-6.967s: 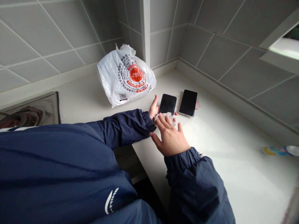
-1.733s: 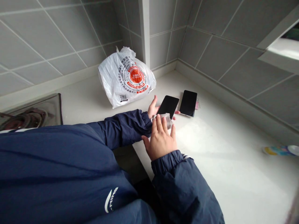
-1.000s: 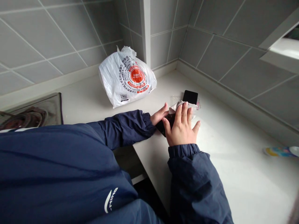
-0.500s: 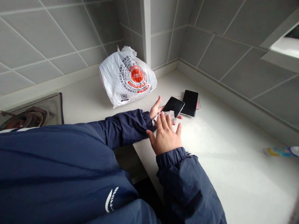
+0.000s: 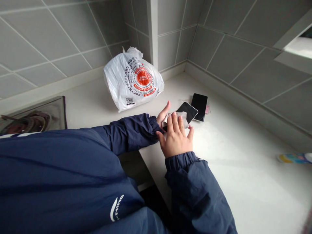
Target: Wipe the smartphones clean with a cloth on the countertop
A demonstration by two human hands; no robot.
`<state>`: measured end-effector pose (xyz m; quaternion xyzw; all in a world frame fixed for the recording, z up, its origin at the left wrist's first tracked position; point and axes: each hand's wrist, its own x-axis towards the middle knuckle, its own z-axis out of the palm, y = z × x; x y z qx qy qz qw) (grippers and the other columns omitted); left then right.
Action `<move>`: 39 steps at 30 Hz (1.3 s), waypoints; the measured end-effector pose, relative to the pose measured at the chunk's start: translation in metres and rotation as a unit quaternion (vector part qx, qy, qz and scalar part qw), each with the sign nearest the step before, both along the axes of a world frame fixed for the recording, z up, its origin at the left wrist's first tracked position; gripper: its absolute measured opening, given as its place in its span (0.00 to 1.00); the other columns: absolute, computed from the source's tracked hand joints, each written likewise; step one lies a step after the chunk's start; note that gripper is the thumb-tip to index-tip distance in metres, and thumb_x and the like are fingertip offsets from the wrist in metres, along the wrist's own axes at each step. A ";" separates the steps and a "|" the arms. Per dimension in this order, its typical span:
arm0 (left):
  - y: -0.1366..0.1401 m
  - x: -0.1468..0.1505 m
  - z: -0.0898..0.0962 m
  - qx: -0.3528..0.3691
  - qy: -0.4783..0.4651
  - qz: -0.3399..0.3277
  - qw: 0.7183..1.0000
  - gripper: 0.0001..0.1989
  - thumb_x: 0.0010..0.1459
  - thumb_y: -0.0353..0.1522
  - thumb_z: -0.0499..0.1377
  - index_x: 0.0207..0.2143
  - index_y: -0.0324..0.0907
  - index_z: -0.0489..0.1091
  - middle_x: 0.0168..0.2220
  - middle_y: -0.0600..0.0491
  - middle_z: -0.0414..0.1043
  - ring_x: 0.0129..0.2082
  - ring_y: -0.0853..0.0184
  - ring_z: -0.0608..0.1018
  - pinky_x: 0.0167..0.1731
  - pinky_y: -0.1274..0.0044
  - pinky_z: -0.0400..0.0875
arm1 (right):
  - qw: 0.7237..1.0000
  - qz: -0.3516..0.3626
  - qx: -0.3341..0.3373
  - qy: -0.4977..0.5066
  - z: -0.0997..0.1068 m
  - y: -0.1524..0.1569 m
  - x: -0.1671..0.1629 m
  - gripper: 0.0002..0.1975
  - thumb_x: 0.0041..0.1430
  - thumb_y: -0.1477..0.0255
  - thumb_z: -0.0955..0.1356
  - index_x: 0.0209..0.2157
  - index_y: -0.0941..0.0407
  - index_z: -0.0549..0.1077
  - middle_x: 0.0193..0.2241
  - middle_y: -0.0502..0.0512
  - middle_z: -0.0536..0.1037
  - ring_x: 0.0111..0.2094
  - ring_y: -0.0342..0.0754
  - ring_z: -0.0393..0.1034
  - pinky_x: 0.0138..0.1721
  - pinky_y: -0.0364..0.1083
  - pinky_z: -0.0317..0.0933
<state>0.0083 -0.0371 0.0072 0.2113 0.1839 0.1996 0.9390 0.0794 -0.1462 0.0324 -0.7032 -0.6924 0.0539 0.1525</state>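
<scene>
My left hand holds a black-screened smartphone from below, thumb up along its near side; most of its other fingers are hidden. On the screen lies a small pale grey cloth with a zigzag edge. My right hand rests flat on that cloth, fingers stretched out and pressing it against the glass. Just beyond the held phone, a second black smartphone lies on the counter, with something pinkish partly showing beside it.
A white plastic bag with a red round print stands against the back wall. To the left is a stove burner. A colourful bottle or tube lies at the right of the white counter. Grey tiled walls enclose the corner.
My right hand and the cloth have slid up and to the right over the phone's screen. The held phone has shifted slightly right, nearer the second phone.
</scene>
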 end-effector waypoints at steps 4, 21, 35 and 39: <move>-0.004 0.009 -0.002 -0.024 -0.030 0.016 0.999 0.50 0.65 0.61 0.32 0.56 0.30 0.72 0.53 0.33 0.76 0.60 0.50 0.73 0.65 0.59 0.55 | 0.999 -0.041 0.015 -0.015 -0.003 0.008 0.015 0.38 0.69 0.54 0.59 0.72 0.59 0.49 0.73 0.63 0.48 0.73 0.62 0.43 0.65 0.79 0.38; 0.010 0.000 -0.006 -0.025 -0.040 0.025 0.999 0.44 0.68 0.58 0.35 0.60 0.32 0.70 0.47 0.38 0.80 0.49 0.53 0.82 0.56 0.62 0.70 | 0.998 0.011 -0.058 -0.012 0.009 -0.001 0.006 0.35 0.68 0.58 0.62 0.71 0.57 0.55 0.72 0.62 0.51 0.73 0.62 0.46 0.67 0.77 0.39; 0.004 0.008 -0.004 -0.042 -0.052 0.033 0.997 0.43 0.69 0.55 0.35 0.62 0.30 0.67 0.50 0.36 0.78 0.53 0.54 0.80 0.61 0.64 0.65 | 0.999 -0.026 -0.035 0.012 0.007 0.006 0.021 0.35 0.68 0.58 0.62 0.71 0.56 0.54 0.73 0.61 0.51 0.73 0.59 0.46 0.67 0.75 0.41; 0.000 0.014 -0.008 -0.036 -0.070 0.039 0.996 0.41 0.70 0.54 0.33 0.66 0.36 0.64 0.54 0.40 0.77 0.57 0.57 0.77 0.64 0.65 0.60 | 0.997 -0.067 -0.026 0.015 0.006 0.010 0.029 0.37 0.68 0.57 0.61 0.72 0.59 0.52 0.73 0.63 0.48 0.74 0.60 0.43 0.66 0.76 0.43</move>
